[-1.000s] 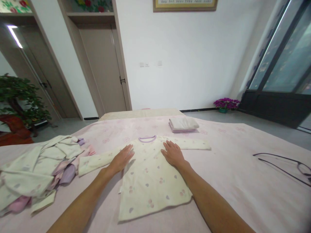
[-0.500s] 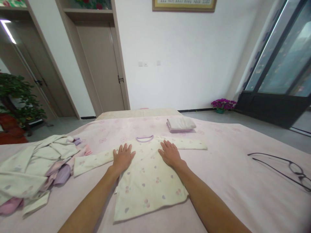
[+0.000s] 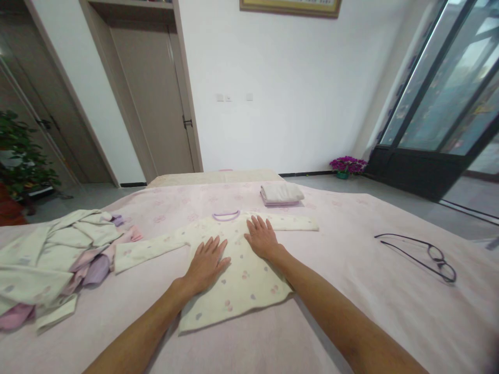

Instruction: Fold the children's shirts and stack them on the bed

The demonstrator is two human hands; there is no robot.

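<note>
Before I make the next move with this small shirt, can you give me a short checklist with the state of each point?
1. Shirt lies flat, front side up: ok.
2. Both sleeves spread out sideways: ok.
3. Left hand and right hand rest flat on the shirt: ok.
4. Unfolded pile is apart from the shirt body: ok.
5. Glasses lie away from the shirt: ok.
6. Wrinkles under the palms: cannot tell.

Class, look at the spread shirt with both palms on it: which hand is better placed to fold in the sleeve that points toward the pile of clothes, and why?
Probably the left. The left hand lies flat on the shirt on the side of that sleeve. The right hand rests on the far half and would have to cross over.
</note>
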